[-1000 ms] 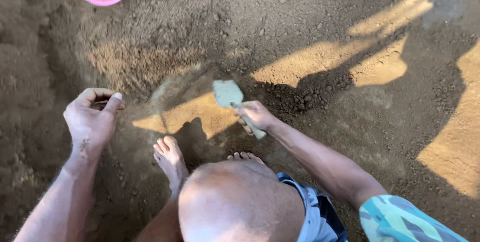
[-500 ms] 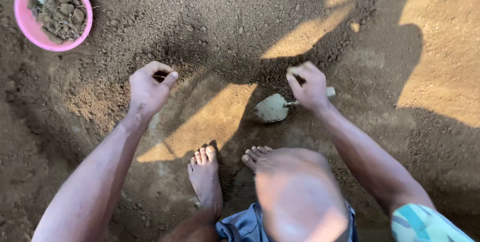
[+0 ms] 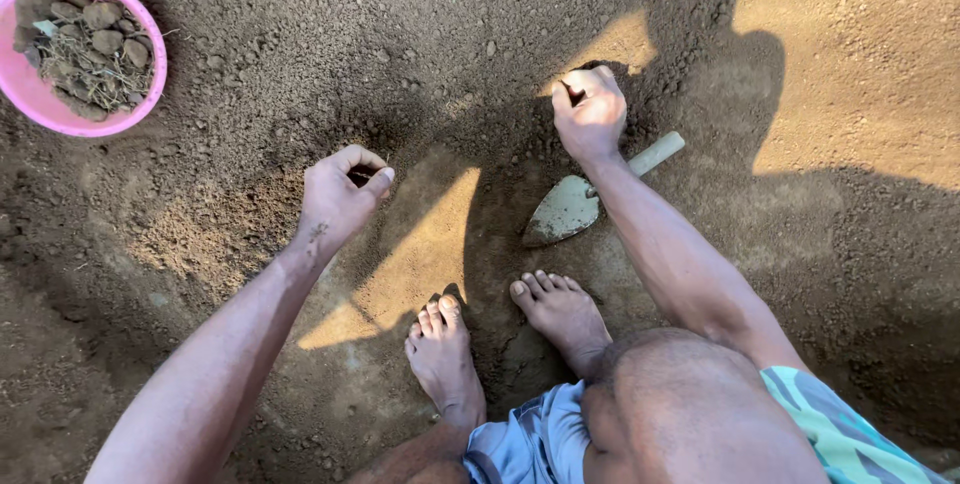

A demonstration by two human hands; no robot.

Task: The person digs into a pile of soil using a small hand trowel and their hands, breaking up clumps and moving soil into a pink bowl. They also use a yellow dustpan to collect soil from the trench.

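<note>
**A:** What has changed since half a second ago?

**B:** The right hand point(image 3: 590, 114) has let go of the trowel point(image 3: 590, 196). Earlier it gripped the handle, with the blade on the soil to its left. Now the trowel lies by itself on the ground, and the hand has moved up past it to the dirt just beyond. The pink bowl point(image 3: 60, 109) of stones and roots sits a little further toward the top left corner of the view than before.

**A:** Where is the trowel relative to that hand?

**B:** It lies just below the hand and passes under the wrist. The pale handle sticks out to the right of the forearm, and the grey blade points down and left, toward the bare feet point(image 3: 500, 329).

**A:** What are the hands doing?

**B:** The right hand is curled, fingertips pinched together against the soil; whether it holds something I cannot tell. The left hand point(image 3: 340, 199) hovers above the dirt well to the left of the trowel, loosely closed, thumb meeting fingers around something small and dark that is too tiny to make out.
</note>
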